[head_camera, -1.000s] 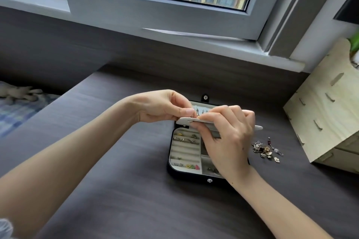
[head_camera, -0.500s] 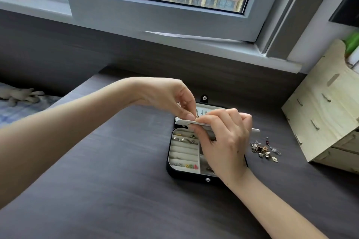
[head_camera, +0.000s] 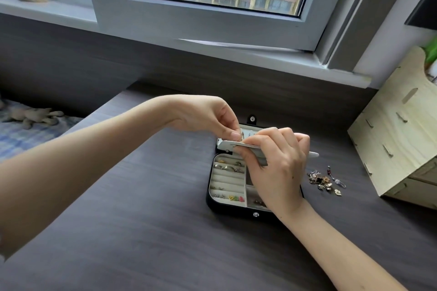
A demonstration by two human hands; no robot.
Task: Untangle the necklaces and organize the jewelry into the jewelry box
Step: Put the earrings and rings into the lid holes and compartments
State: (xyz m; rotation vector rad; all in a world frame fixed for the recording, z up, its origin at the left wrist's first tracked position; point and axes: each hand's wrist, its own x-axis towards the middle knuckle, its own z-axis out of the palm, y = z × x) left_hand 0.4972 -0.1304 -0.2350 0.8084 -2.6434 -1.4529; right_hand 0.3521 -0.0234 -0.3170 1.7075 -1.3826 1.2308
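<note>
a black jewelry box [head_camera: 236,211] lies open on the dark wood-grain desk [head_camera: 142,231]; its pale ring rolls [head_camera: 227,179] are seen at the left, with rings tucked in the upper rows and small coloured studs in the lowest row; a thin white insert panel [head_camera: 227,143] is held above the box by the right hand [head_camera: 276,165], whose fingers are curled closed around it; the left hand [head_camera: 210,116] is pinched shut, thumb against fingertips, on a small metallic piece [head_camera: 242,136] at the panel's upper edge; what kind of piece it is cannot be told; a small heap of loose jewelry [head_camera: 325,179] is left on the desk just right of the box, apart from it; a light wooden organizer [head_camera: 397,130] stands at the far right; a window frame [head_camera: 212,19] is seen beyond the desk.
</note>
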